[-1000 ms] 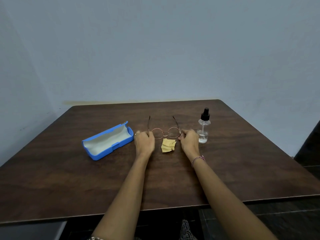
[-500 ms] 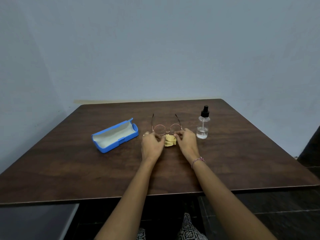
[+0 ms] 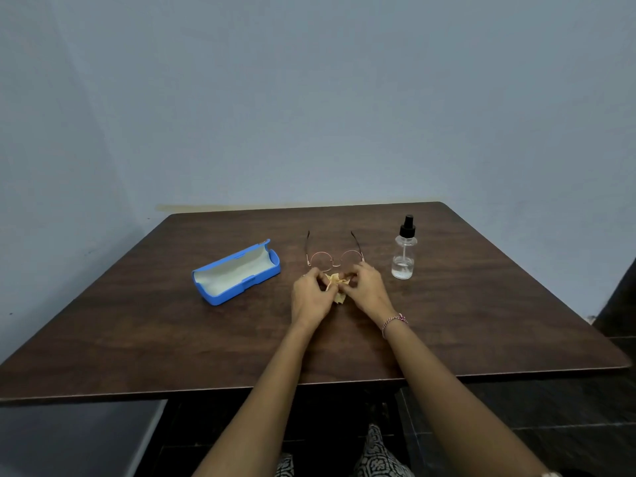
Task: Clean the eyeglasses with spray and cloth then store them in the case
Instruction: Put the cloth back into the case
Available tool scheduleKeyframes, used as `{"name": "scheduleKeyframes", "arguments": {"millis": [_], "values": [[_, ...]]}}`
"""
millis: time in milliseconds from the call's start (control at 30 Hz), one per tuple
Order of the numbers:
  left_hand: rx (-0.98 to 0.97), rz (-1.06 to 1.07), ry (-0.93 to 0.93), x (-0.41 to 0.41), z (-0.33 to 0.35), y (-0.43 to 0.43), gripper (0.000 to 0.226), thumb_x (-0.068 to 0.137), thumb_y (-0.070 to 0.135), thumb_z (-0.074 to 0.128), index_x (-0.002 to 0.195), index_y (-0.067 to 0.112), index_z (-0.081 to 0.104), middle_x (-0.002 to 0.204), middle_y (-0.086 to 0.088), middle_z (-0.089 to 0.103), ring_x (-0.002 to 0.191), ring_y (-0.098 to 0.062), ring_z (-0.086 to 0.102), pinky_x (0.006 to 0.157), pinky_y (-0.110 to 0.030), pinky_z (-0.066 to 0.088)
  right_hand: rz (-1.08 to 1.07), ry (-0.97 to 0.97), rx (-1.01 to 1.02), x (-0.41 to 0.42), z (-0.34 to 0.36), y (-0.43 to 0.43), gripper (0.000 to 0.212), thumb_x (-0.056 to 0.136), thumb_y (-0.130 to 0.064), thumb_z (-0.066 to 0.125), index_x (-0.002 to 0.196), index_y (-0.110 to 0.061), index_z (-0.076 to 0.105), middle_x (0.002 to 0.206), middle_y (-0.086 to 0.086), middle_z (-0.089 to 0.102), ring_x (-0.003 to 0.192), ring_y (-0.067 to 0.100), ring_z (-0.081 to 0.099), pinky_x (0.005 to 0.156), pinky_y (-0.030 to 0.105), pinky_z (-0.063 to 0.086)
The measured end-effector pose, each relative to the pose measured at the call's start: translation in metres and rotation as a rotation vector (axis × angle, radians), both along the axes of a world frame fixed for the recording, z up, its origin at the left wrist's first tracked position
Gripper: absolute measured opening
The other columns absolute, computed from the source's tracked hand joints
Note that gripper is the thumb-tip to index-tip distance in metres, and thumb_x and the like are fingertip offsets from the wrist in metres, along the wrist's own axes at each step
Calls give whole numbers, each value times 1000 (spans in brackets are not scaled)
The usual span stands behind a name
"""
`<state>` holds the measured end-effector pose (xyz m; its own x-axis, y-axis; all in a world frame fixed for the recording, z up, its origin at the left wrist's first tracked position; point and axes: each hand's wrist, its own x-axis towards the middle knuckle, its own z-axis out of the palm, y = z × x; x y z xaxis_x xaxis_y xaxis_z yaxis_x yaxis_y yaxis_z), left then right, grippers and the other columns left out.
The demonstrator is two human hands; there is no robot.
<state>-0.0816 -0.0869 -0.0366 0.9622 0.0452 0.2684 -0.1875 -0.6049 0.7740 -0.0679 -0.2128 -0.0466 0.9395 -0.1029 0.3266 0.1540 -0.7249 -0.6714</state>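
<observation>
The eyeglasses (image 3: 321, 261) lie on the dark wooden table (image 3: 481, 304), a little beyond its middle. They have thin metal rims and round lenses, and both temples are unfolded and point toward the far edge. Neither hand holds them.

Just on the near side of the lenses, the small yellow cloth (image 3: 335, 280) is bunched up between the two hands. The left hand (image 3: 311, 297) has its fingers curled onto the cloth's left side, and the right hand (image 3: 368, 290) pinches its right side with fingertips drawn together, so both hands grip the cloth. A corner of it hangs down between them. Whether the cloth touches the frame cannot be told, as the fingers cover that spot.

To the right of the glasses, apart from them, the spray bottle (image 3: 403, 249) stands upright. It is clear plastic with a black pump top and a little liquid at the bottom. To the left, the blue case (image 3: 235, 273) lies open at a slant, its pale lining facing up and its lid tipped toward the far side.

A beaded bracelet (image 3: 394, 323) circles the right wrist. Both forearms reach in from the near edge, and patterned fabric (image 3: 378, 456) shows below it. A plain grey-blue wall (image 3: 309, 98) rises behind the table.
</observation>
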Motion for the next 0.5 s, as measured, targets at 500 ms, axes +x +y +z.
{"name": "scheduleKeyframes", "arguments": {"millis": [500], "values": [[-789,-18,292,-12,49,82,27,81,-5,66,98,8,51,95,-21,64,54,-19,69,47,-25,56,128,27,1029,-6,38,43,30,83,3,65,104,-11,49,94,8,63,76,15,61,50,18,52]]}}
